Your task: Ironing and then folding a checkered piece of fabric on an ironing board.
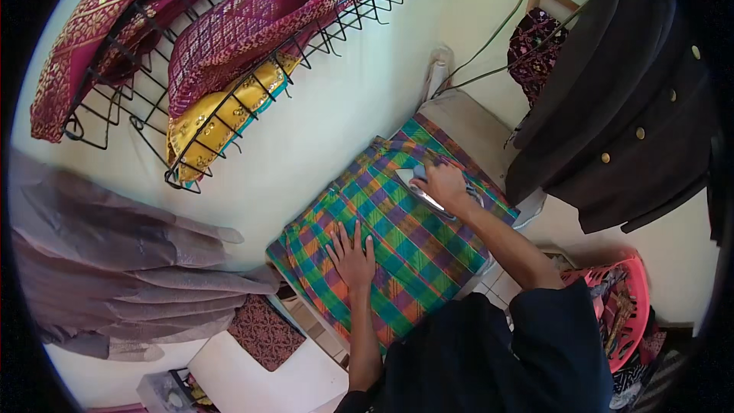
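Note:
A plaid cloth (395, 264) in green, purple and orange lies spread over the top of an ironing surface (467, 115) against the wall. My right hand (447, 183) grips the handle of a clothes iron (427, 198), whose soleplate rests on the far right part of the cloth. Flat on the left part of the same cloth is my left hand (354, 258), its fingers spread and holding nothing. Part of the iron is hidden behind my right hand and wrist.
A black wire rack (350, 23) with folded brocade cloths juts out above on the left. Dark jackets (625, 115) hang on the right, grey garments (143, 264) on the left. A pink laundry basket (639, 298) stands at right. A white surface (258, 381) carries a folded patterned cloth (266, 332).

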A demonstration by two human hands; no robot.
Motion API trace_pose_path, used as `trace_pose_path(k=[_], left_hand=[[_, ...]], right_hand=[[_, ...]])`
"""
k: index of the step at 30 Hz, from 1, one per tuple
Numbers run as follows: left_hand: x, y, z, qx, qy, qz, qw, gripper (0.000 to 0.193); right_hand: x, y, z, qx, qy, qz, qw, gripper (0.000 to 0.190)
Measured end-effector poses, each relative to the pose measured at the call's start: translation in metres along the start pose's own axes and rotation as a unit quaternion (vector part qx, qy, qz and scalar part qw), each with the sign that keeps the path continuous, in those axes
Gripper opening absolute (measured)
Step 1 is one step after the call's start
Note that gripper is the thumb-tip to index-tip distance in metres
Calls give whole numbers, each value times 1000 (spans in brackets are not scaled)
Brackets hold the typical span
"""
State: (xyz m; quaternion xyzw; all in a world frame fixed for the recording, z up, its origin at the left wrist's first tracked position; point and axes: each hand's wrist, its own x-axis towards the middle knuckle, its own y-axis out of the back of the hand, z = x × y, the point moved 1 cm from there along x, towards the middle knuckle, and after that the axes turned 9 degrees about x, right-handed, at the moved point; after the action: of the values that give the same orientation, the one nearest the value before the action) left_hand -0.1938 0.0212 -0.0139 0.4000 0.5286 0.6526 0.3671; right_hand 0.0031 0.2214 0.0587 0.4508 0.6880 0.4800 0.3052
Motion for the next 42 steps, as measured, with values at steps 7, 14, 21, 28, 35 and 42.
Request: trace_pose_path(k=[7,14,21,28,35,42], left_hand=[[6,0,3,-4,-13,1,1000,49],[5,1,0,21,2,0,1000,48],[9,3,8,10,-8,4,1000,48],[0,6,-12,-116,1,-10,993,52],[-85,45,-27,-43,92,-64,993,56],[-168,32,-55,-58,232,3,971,55]], right_hand=[[32,-9,7,36,-79,104,991,56],[-111,18,20,-1,-66,30,997,56],[-49,41,84,-32,-171,126,977,54],[-95,39,69,2,-108,91,990,52],[-96,37,63,-56,84,-59,993,52],[0,12,-10,-60,38,-15,997,59]])
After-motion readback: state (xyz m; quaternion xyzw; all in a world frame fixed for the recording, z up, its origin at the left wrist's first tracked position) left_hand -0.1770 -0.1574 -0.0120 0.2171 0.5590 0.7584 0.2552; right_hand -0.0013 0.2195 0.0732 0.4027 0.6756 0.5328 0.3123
